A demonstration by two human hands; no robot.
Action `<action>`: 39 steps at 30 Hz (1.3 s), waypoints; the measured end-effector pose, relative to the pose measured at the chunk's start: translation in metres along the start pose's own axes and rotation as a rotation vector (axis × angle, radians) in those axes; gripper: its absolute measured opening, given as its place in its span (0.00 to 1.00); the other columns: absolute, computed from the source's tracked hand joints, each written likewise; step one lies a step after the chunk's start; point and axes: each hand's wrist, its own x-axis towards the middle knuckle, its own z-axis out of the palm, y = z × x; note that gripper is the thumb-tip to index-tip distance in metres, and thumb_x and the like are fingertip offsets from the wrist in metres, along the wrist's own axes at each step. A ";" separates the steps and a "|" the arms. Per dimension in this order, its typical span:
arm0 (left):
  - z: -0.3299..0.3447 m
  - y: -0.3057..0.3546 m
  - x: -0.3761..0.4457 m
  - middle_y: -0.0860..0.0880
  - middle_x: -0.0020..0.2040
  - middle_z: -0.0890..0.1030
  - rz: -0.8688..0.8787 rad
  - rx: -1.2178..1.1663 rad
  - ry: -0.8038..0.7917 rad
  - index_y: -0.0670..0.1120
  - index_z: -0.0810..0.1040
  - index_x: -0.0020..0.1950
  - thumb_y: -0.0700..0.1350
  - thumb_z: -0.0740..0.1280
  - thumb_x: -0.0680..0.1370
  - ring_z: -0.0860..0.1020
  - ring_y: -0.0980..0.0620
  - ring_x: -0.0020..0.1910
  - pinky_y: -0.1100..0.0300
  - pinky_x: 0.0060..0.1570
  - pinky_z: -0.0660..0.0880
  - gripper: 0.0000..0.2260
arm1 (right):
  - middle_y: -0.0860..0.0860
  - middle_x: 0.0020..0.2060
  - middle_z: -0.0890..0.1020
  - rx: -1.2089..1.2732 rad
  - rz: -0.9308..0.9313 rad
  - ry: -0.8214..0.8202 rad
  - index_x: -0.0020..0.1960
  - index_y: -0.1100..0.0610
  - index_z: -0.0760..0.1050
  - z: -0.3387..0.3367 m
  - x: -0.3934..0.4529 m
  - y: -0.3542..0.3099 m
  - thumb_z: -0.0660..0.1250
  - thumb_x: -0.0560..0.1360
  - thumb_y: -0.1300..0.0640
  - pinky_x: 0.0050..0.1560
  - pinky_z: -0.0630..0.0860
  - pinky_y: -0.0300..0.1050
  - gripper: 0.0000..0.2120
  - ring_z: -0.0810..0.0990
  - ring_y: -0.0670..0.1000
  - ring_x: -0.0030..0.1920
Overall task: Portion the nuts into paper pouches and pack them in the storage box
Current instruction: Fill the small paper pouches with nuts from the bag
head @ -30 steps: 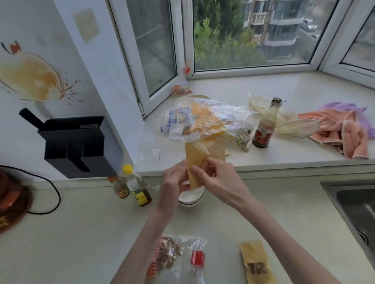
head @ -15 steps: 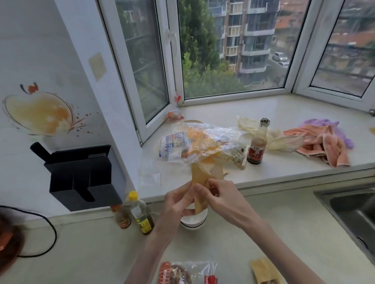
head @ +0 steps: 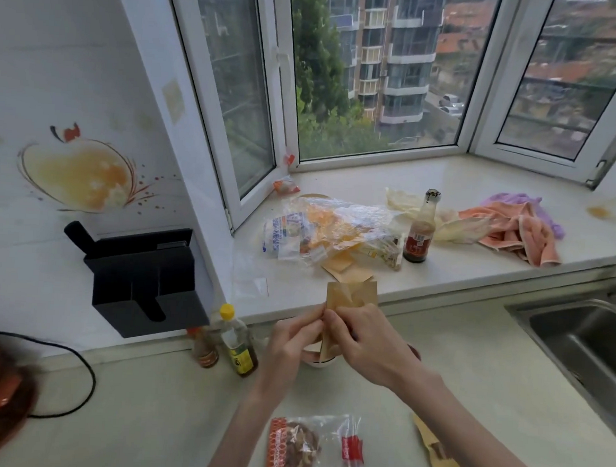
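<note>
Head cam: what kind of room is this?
Most likely a home kitchen: a steel sink set in the counter, sauce bottles by the wall, and a black knife block mounted on it. Both hands hold a paper pouch above the counter.

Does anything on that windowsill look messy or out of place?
Yes. A crumpled clear plastic bag sprawls on the windowsill, with loose paper pouches sliding out near the edge. Orange and purple cloths lie bunched in a heap. I see nothing spilled or broken.
</note>
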 end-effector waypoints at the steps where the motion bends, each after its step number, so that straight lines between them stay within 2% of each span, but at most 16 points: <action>1: -0.002 -0.001 -0.001 0.42 0.51 0.85 -0.004 -0.007 0.019 0.42 0.81 0.62 0.38 0.60 0.81 0.83 0.43 0.54 0.60 0.43 0.80 0.13 | 0.45 0.24 0.71 -0.010 -0.015 -0.008 0.31 0.54 0.68 0.002 0.000 -0.003 0.53 0.80 0.49 0.32 0.69 0.53 0.21 0.70 0.49 0.25; 4: -0.005 0.001 -0.003 0.42 0.48 0.85 0.007 0.003 0.012 0.42 0.82 0.58 0.42 0.62 0.80 0.83 0.42 0.51 0.58 0.41 0.80 0.11 | 0.45 0.24 0.71 -0.022 -0.046 -0.003 0.32 0.56 0.69 0.005 0.001 -0.008 0.53 0.81 0.50 0.31 0.69 0.51 0.21 0.71 0.50 0.25; 6: -0.006 0.004 -0.004 0.44 0.45 0.85 0.020 0.005 -0.016 0.46 0.83 0.55 0.44 0.62 0.78 0.84 0.45 0.48 0.59 0.40 0.80 0.12 | 0.44 0.24 0.71 -0.034 -0.057 0.002 0.32 0.55 0.69 0.004 0.001 -0.009 0.53 0.81 0.50 0.31 0.69 0.49 0.21 0.71 0.50 0.25; 10: -0.001 0.008 -0.002 0.51 0.42 0.85 0.060 0.053 -0.060 0.50 0.84 0.54 0.44 0.61 0.80 0.84 0.54 0.43 0.65 0.40 0.79 0.12 | 0.47 0.24 0.73 -0.023 -0.039 0.010 0.31 0.55 0.69 0.000 0.000 -0.003 0.53 0.81 0.49 0.31 0.68 0.49 0.21 0.70 0.51 0.25; 12: 0.003 0.010 -0.001 0.58 0.34 0.81 0.108 0.134 -0.080 0.50 0.83 0.50 0.42 0.60 0.81 0.78 0.62 0.34 0.72 0.35 0.72 0.12 | 0.47 0.22 0.72 0.010 -0.020 0.028 0.29 0.51 0.68 -0.004 0.000 0.001 0.54 0.80 0.46 0.27 0.65 0.45 0.23 0.69 0.49 0.24; 14: 0.005 0.009 0.002 0.61 0.31 0.76 0.138 0.206 -0.082 0.55 0.81 0.45 0.42 0.59 0.81 0.73 0.64 0.30 0.72 0.33 0.68 0.13 | 0.45 0.20 0.70 0.004 -0.023 0.055 0.26 0.47 0.66 -0.006 0.003 0.003 0.55 0.79 0.44 0.25 0.59 0.37 0.23 0.67 0.48 0.23; 17: 0.005 0.007 0.009 0.58 0.36 0.80 0.084 0.178 -0.109 0.54 0.82 0.49 0.46 0.59 0.81 0.78 0.59 0.36 0.62 0.39 0.74 0.11 | 0.45 0.19 0.68 -0.006 -0.021 0.085 0.25 0.47 0.65 -0.009 0.007 0.005 0.55 0.79 0.45 0.26 0.57 0.36 0.23 0.66 0.48 0.22; 22: 0.006 0.009 0.018 0.51 0.44 0.84 0.016 0.100 -0.141 0.52 0.83 0.51 0.47 0.59 0.80 0.83 0.53 0.46 0.60 0.44 0.79 0.12 | 0.44 0.18 0.67 -0.109 -0.040 0.101 0.25 0.47 0.64 -0.014 0.008 0.006 0.54 0.79 0.45 0.26 0.57 0.34 0.23 0.67 0.49 0.22; 25: 0.004 0.009 0.024 0.49 0.47 0.84 0.003 0.119 -0.150 0.51 0.82 0.53 0.47 0.58 0.81 0.83 0.51 0.50 0.59 0.45 0.80 0.12 | 0.46 0.19 0.70 -0.130 -0.051 0.106 0.26 0.53 0.69 -0.016 0.012 0.007 0.55 0.78 0.45 0.27 0.58 0.33 0.25 0.68 0.51 0.22; 28: 0.003 0.006 0.027 0.46 0.51 0.83 -0.002 0.147 -0.175 0.53 0.80 0.56 0.49 0.57 0.81 0.82 0.49 0.54 0.53 0.48 0.81 0.12 | 0.50 0.19 0.70 -0.105 -0.041 0.111 0.25 0.58 0.70 -0.019 0.015 0.009 0.57 0.77 0.46 0.26 0.57 0.34 0.26 0.66 0.52 0.22; 31: 0.001 0.002 0.029 0.47 0.50 0.83 0.038 0.204 -0.198 0.57 0.79 0.59 0.52 0.60 0.80 0.83 0.48 0.52 0.46 0.50 0.81 0.11 | 0.50 0.18 0.69 -0.102 -0.032 0.092 0.24 0.58 0.69 -0.018 0.016 0.010 0.58 0.75 0.47 0.26 0.57 0.35 0.24 0.64 0.51 0.21; 32: 0.000 0.001 0.029 0.49 0.47 0.84 0.053 0.225 -0.207 0.58 0.78 0.60 0.52 0.61 0.79 0.83 0.49 0.48 0.46 0.50 0.81 0.11 | 0.48 0.18 0.69 -0.114 -0.032 0.079 0.24 0.57 0.68 -0.017 0.016 0.011 0.58 0.75 0.47 0.25 0.58 0.35 0.23 0.65 0.51 0.21; 35: -0.001 -0.003 0.029 0.54 0.41 0.84 0.097 0.320 -0.199 0.62 0.76 0.63 0.52 0.62 0.78 0.82 0.56 0.39 0.59 0.41 0.77 0.14 | 0.46 0.18 0.67 -0.135 -0.016 0.066 0.23 0.52 0.64 -0.011 0.016 0.012 0.58 0.73 0.50 0.24 0.61 0.39 0.20 0.66 0.50 0.21; 37: -0.001 -0.004 0.028 0.57 0.39 0.84 0.125 0.388 -0.171 0.64 0.75 0.64 0.52 0.63 0.77 0.81 0.59 0.37 0.66 0.38 0.74 0.16 | 0.44 0.17 0.67 -0.119 0.005 0.074 0.22 0.50 0.62 -0.008 0.016 0.012 0.57 0.71 0.52 0.23 0.62 0.39 0.19 0.67 0.49 0.20; 39: 0.000 -0.004 0.027 0.58 0.40 0.84 0.143 0.424 -0.143 0.67 0.75 0.63 0.52 0.63 0.75 0.82 0.60 0.38 0.67 0.38 0.75 0.17 | 0.44 0.16 0.67 -0.081 0.017 0.075 0.22 0.48 0.62 -0.003 0.016 0.011 0.56 0.70 0.53 0.23 0.61 0.35 0.18 0.67 0.48 0.20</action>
